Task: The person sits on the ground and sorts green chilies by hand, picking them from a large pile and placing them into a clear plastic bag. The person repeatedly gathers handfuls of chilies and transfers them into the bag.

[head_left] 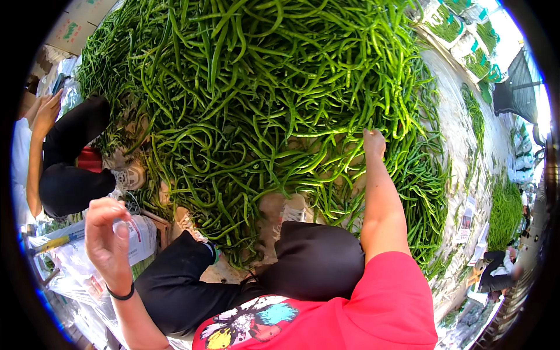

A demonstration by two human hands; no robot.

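A huge heap of long green chili peppers (pixel 262 87) fills the ground in front of me. My right hand (pixel 374 142) reaches out into the heap, its fingers buried among the peppers; what it grips I cannot tell. My left hand (pixel 106 233) is raised at the lower left, fingers loosely curled and apart, holding nothing, with a black band on the wrist. I wear a red shirt and black trousers, and my knee (pixel 318 256) is bent below the heap.
A person in black trousers (pixel 73 157) sits at the left edge of the heap. A white plastic bag (pixel 137 236) and a blue-handled tool (pixel 55 242) lie at lower left. Cardboard boxes (pixel 73 26) stand top left. More pepper piles and white crates (pixel 461 35) lie at right.
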